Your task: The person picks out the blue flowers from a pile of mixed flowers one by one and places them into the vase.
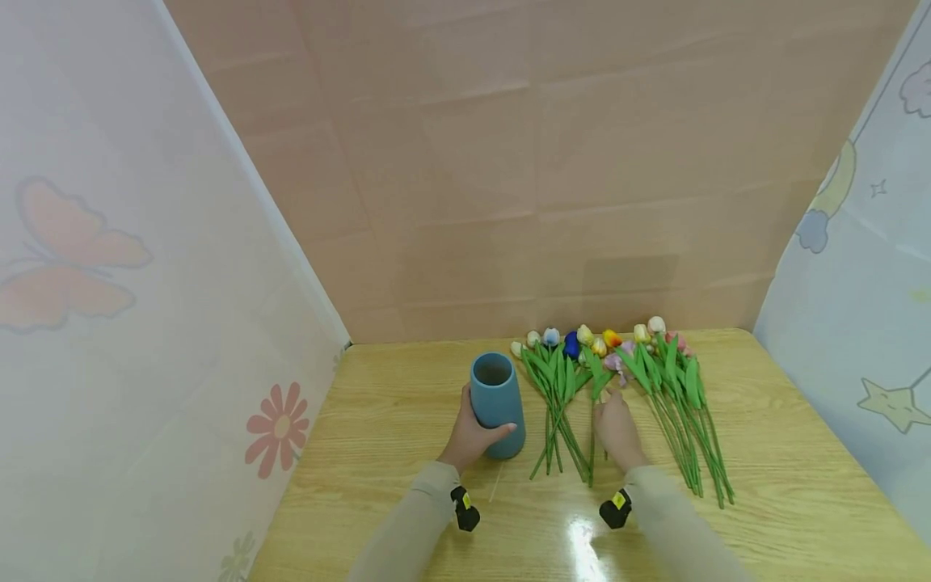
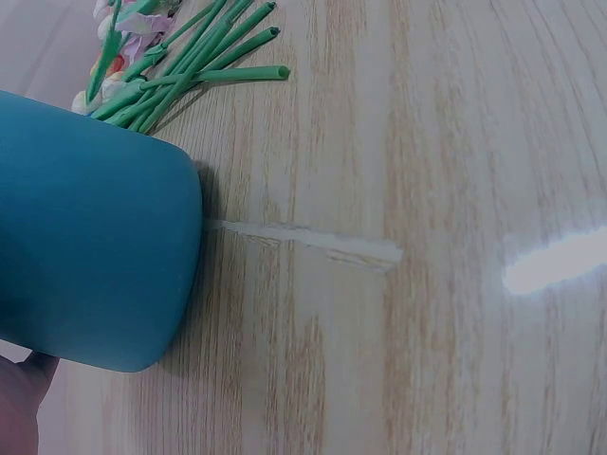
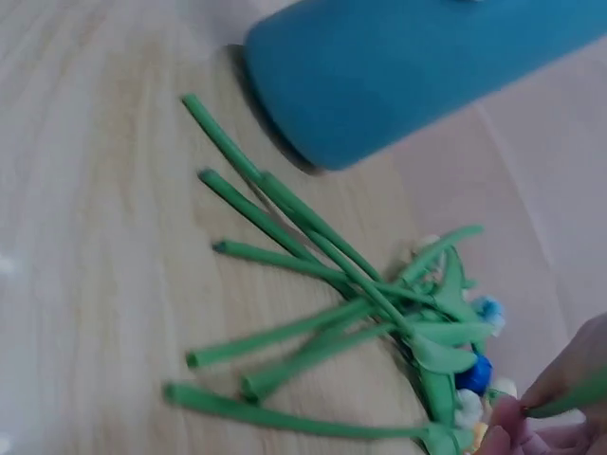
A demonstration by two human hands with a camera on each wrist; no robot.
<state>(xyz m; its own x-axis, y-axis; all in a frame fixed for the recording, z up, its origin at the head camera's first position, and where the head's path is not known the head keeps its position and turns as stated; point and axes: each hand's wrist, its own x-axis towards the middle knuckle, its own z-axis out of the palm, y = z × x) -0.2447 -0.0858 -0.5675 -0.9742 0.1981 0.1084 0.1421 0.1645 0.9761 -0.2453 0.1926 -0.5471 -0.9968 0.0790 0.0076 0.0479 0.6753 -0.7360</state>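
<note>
A blue vase (image 1: 498, 404) stands upright on the table, its mouth showing. My left hand (image 1: 474, 435) grips the vase's side, with the thumb across its front. In the left wrist view, the vase (image 2: 90, 232) hides most of that hand. My right hand (image 1: 617, 427) is among the artificial tulips, between a left bunch (image 1: 560, 396) and a right bunch (image 1: 676, 404). The right wrist view shows its fingers (image 3: 507, 417) pinching a green part of a tulip (image 3: 574, 396); which bloom it belongs to is hidden.
The wooden table (image 1: 393, 396) meets a brown backdrop (image 1: 451, 242) behind the blooms. Patterned cloth walls flank it, with a red flower print (image 1: 280, 428) on the left one. A whitish streak (image 2: 322, 242) marks the tabletop by the vase.
</note>
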